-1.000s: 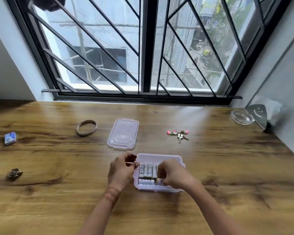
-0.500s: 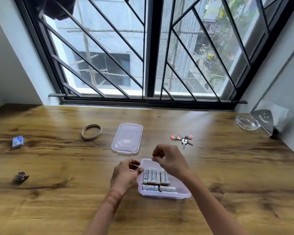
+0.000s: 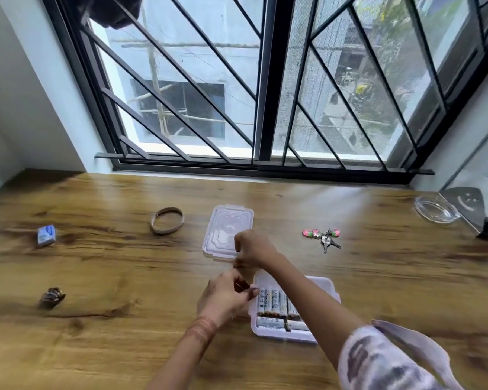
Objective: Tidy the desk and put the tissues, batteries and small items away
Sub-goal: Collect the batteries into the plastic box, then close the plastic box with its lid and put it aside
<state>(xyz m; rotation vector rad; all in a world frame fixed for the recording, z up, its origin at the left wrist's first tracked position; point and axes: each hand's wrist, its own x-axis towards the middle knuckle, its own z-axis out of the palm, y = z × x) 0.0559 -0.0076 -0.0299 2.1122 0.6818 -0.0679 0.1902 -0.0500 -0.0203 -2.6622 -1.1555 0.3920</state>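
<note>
— What's nearest you?

— My right sleeve [image 3: 378, 361], pale patterned cloth, blurred. Just beyond it the clear plastic box [image 3: 326, 284] sits on the wood-grain surface [image 3: 124, 347], with smooth white batteries [image 3: 273, 302] lying in rows inside.

— And your hands?

— My left hand [image 3: 223, 299] is curled at the box's left rim, fingertips touching it; whether it pinches the rim I can't tell. My right forearm passes over the box, and my right hand [image 3: 255, 249] is at the lid [image 3: 223, 229], a flat rounded rectangle of clear plastic with moulded ridges, lying beyond the box. The fingers curl at its near right corner, but blur hides whether they grip.

— Farther out?

— On the left, a crumpled brown lump [image 3: 52, 297] and a small blue-and-white packet [image 3: 46, 235]; beyond them, a tan oval band [image 3: 166, 224]. Right of the lid, metal keys [image 3: 326, 240] with pink tags. Far right, a round glass dish [image 3: 435, 211] beside a shiny metal holder [image 3: 466, 204] with a smiley cut-out. Behind everything, the black window frame [image 3: 268, 80].
</note>
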